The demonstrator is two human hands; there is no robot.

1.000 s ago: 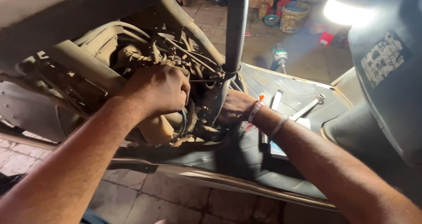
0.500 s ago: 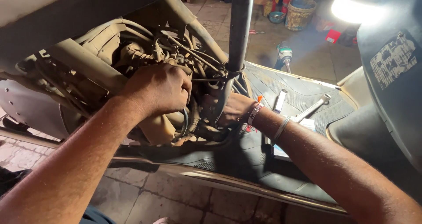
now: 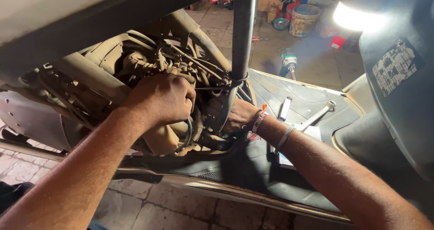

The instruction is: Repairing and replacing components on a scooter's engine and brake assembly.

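My left hand (image 3: 159, 99) is a closed fist pressed into the dusty tangle of cables and hoses (image 3: 181, 60) in an opened scooter body; what it grips is hidden under the fingers. My right hand (image 3: 235, 115) reaches in from the right, low beside the grey steel tube (image 3: 243, 31), its fingers buried among the cables, so its grip cannot be seen. Its wrist wears a band and a thin bangle (image 3: 284, 137).
A spanner (image 3: 318, 115) and a small flat tool (image 3: 285, 108) lie on the black ribbed floorboard (image 3: 289, 87). A bright lamp (image 3: 359, 17) shines at top right. Buckets (image 3: 304, 20) stand on the tiled floor behind. A dark body panel (image 3: 398, 85) sits right.
The view has shifted slightly. Both hands stay in the cable bundle, and the right hand has pushed a little deeper toward the tube.
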